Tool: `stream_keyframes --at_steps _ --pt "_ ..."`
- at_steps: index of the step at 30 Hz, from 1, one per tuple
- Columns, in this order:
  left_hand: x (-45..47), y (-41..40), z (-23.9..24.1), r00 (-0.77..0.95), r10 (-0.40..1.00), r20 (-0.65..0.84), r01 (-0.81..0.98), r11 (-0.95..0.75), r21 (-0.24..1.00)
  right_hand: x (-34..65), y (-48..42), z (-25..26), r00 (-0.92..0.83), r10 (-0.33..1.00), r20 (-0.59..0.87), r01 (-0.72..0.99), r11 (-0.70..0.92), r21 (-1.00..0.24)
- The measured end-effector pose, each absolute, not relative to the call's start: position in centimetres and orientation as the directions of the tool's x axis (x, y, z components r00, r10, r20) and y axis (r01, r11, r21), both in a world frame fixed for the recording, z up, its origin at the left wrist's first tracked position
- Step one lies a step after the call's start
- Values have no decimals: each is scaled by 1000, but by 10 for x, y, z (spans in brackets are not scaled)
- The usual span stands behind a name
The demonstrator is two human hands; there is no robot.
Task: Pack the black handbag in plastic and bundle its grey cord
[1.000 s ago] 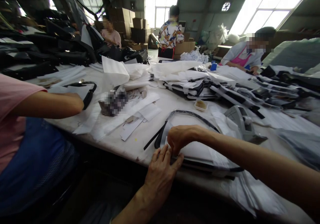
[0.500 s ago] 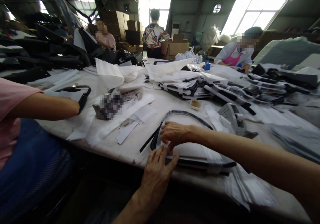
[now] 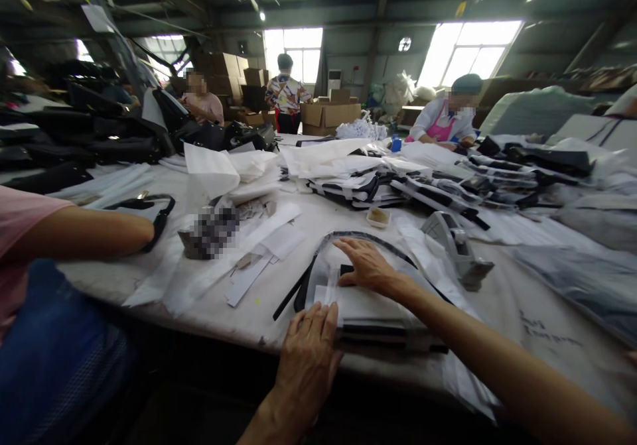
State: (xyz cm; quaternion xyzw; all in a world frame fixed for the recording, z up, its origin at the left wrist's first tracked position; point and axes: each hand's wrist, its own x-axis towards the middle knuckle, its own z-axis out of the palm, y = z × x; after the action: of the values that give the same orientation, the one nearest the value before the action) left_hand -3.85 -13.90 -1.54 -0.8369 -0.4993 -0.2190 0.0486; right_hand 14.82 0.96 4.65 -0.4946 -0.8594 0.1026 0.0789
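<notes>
Wrapped panel [image 3: 378,307], flat, white wrap with black edges, sits at the near edge of the worktop [image 3: 502,299], roughly centre. Right hand [image 3: 367,267] lies palm down on top of it, grip open flat, fingers spread toward the far-left corner of the panel, nothing clasped. Left hand [image 3: 308,345] is at the panel's near-left corner, also palm down, grip open, fingers together with the tips touching the wrap, holding nothing. A curved black trim [image 3: 373,238] arcs around the far side of the panel; a straight black strip [image 3: 286,298] sticks out from its left side toward the near edge. Tape dispenser [image 3: 455,245] is just to the right of the panel, further in. Small dish [image 3: 377,216] is beyond the trim, mid-worktop. Loose paper strips [image 3: 276,241] lie left of the panel. A co-worker's forearm [image 3: 84,233] rests on the left edge, next to a black strap loop [image 3: 160,214]. A pile of wrapped pieces [image 3: 358,181] runs across the far half. Black bags [image 3: 99,141] are stacked at the far-left corner. Cardboard boxes [image 3: 329,113] and other people are past the far edge.
</notes>
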Motion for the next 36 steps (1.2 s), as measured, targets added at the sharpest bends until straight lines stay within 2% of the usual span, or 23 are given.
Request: stream_keyframes --at_steps 4,7,10,13,16,18,21,23,25,29,33,36 --pt "-39 -125 -28 421 776 470 846 -523 107 207 11 70 -315 941 126 919 336 -206" --pt "-39 -115 -38 372 729 576 846 -521 114 255 1 68 -121 993 -10 964 115 -239" --pt "-42 -113 -38 369 704 607 825 -549 135 279 -14 50 -40 985 -169 966 -5 -258" --pt "-56 -117 -33 386 714 584 813 -563 152 277 -29 36 -5 987 -158 953 -43 -301" --pt "-83 -122 -25 419 724 548 800 -580 156 264 -44 34 -45 991 -127 941 -1 -340" --pt "-102 -125 -18 472 712 520 769 -621 153 254 -54 39 -99 990 -104 944 61 -324" --pt "-119 -127 -8 525 688 501 733 -665 144 240 -65 45 -174 985 4 949 169 -267" --pt "-120 -125 -4 536 674 509 738 -666 104 232 -71 43 -230 970 77 931 242 -273" --pt "-116 -123 -5 570 633 524 735 -678 20 227 -76 35 -271 962 38 903 267 -337" --pt "-112 -117 -12 658 549 515 688 -716 -117 224 -86 17 -294 942 -163 876 198 -441" --pt "-122 -111 -20 703 509 496 629 -770 -102 225 -95 18 -284 935 -213 877 163 -451" --pt "-132 -109 -28 716 479 508 547 -837 20 226 -99 26 -319 916 -244 877 187 -443"
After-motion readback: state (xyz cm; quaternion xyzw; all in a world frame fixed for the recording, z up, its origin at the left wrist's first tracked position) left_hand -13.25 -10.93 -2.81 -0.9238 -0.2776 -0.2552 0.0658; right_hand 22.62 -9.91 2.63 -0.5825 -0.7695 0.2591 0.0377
